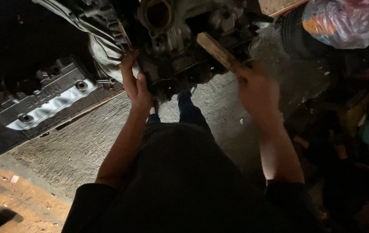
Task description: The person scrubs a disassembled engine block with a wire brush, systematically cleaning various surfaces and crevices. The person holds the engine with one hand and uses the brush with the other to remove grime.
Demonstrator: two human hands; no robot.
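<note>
A dirty metal engine block (180,39) sits on the concrete floor in front of me, with a round bore near its top. My left hand (134,82) rests against the block's lower left edge, fingers pressed on the metal. My right hand (255,86) is closed around a wooden handle (214,49) that points up and left toward the block. The far end of that handle is hidden against the dark engine. My dark-clothed body fills the lower middle of the view.
A silver ribbed engine cover (50,99) lies on a dark board at the left. A tyre (294,30) and a clear plastic bag (348,21) of coloured items sit at the upper right. Cluttered objects line the right edge. Brown dirt floor (24,203) lies at lower left.
</note>
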